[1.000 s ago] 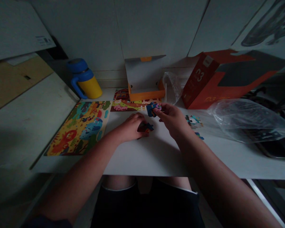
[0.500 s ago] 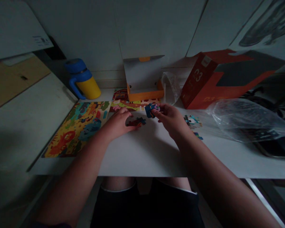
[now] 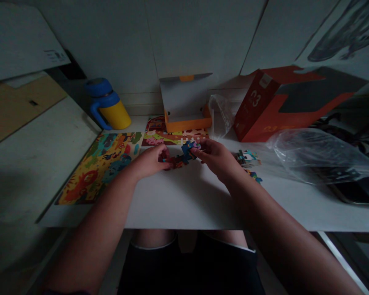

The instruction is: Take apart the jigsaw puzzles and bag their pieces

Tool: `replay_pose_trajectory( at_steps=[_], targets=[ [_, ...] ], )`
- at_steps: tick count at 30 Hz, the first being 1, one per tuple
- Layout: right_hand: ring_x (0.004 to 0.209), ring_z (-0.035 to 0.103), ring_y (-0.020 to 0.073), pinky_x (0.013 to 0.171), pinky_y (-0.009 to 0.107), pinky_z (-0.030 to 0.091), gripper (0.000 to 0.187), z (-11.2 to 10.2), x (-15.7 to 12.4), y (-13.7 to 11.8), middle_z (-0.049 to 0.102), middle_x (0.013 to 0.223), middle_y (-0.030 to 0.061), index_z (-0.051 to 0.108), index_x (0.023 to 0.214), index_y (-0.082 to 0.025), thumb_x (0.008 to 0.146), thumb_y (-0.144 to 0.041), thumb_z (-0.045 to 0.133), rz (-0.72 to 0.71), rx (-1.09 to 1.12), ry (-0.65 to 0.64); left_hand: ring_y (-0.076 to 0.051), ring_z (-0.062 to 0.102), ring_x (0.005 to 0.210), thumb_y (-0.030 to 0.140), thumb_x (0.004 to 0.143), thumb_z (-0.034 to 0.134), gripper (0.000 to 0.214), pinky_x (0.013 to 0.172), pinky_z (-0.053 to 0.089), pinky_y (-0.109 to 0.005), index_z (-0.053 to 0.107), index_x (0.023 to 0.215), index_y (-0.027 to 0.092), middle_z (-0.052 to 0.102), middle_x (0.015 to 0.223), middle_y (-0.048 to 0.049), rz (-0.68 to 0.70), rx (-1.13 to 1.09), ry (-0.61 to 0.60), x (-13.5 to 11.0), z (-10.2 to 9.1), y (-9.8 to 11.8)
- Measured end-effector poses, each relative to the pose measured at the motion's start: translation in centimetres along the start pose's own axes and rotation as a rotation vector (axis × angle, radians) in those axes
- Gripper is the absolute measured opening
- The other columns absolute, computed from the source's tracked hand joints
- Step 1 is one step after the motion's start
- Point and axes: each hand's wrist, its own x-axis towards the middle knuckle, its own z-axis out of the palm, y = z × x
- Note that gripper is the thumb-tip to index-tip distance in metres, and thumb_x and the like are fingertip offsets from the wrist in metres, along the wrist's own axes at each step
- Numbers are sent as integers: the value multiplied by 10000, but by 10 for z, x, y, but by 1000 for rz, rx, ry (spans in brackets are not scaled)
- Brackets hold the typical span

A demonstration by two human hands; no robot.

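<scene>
In the head view, my right hand (image 3: 215,157) pinches a blue jigsaw puzzle piece (image 3: 188,150) with a pink figure on it, thumb on top. My left hand (image 3: 153,160) has its thumb and fingers closed on the left end of a dark red and orange puzzle piece (image 3: 178,161), low over the white table. The two pieces meet or overlap between my hands; whether they are locked together I cannot tell. More puzzle pieces (image 3: 248,157) lie right of my right forearm, partly hidden by it.
A colourful animal picture sheet (image 3: 89,176) lies at left, and a farm picture sheet (image 3: 153,137) lies behind my hands. An open orange box (image 3: 189,124), a blue-yellow jug (image 3: 115,114), a large red box (image 3: 264,110) and clear plastic bags (image 3: 320,155) stand or lie around the white table (image 3: 184,200).
My right hand has moved left and slightly down, bringing the blue piece to the reddish one. My left hand's fingers have closed on the reddish piece.
</scene>
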Motion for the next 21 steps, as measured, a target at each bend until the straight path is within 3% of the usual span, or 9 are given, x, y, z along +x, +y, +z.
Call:
replay_pose_trajectory(
  at_steps=[3,8,11,21],
  targets=[
    [786,641,188,663,319,482,349,0,1,0,750,943,44,701,1014,-225,817,-494,806,-8,8,9,-174,673,721,276,780,799,277,642,501,-283,556,902,222,676,796,11,-23,-256,3,3,2,5],
    [782,622,177,636,300,461,392,0,1,-2,746,968,37,698,1090,-226,818,-484,812,-24,59,-1,-133,635,633,292,827,795,263,574,490,-253,623,1000,195,712,787,-2,-27,-408,114,3,1,18],
    [774,601,172,620,291,451,410,0,0,-4,738,970,40,703,1089,-228,816,-513,814,-13,78,-18,-148,686,704,273,834,790,263,651,553,-279,656,1039,177,742,814,-23,-15,-509,115,3,1,22],
    [799,626,175,637,284,473,439,-1,-1,-5,741,986,33,693,1068,-239,795,-558,823,41,104,-32,-168,732,786,199,863,733,266,625,525,-256,675,1121,166,785,939,-62,-58,-511,128,3,6,24]
  ],
)
